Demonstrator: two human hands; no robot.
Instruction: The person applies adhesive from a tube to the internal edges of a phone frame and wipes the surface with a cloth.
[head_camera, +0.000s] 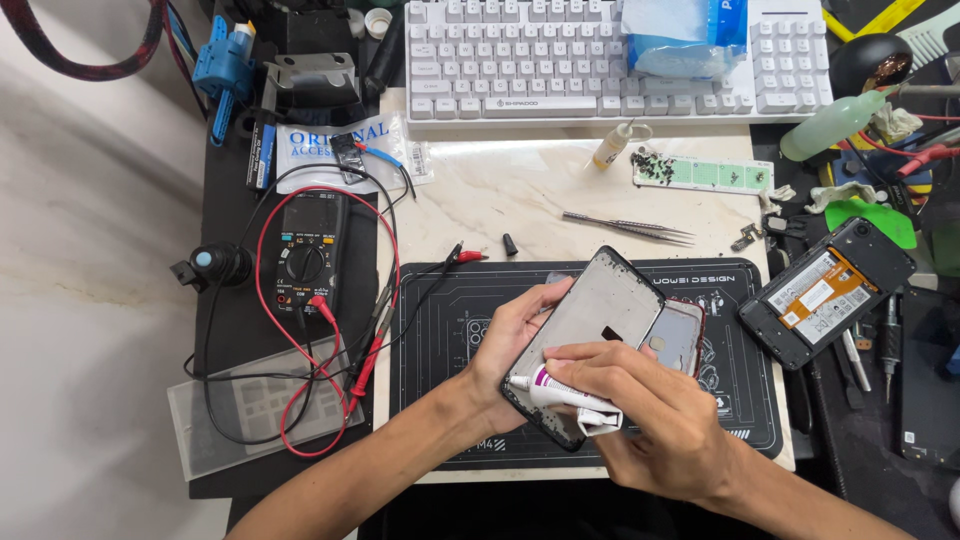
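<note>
Left hand (505, 345) gripping phone frame (590, 340) by its left edge, over black mat (740, 400). Right hand (650, 400) closed around glue tube (565, 395), nozzle aimed left at frame's lower-left rim, touching or nearly so. Frame's long axis tilted, lower-left to upper-right. Black-rimmed, pale grey inside, 1 small dark cutout.

**Your bench and the floor beside it**

You are looking down on a pale marble-patterned worktop (520, 190) with a black repair mat (745, 400) laid over its near half. Darker desk surface (235, 330) runs along the left edge. Beyond that, you see a light veined floor (90, 250). Bright, even light falls from above, leaving a glare strip near the white keyboard (560, 60)
</note>
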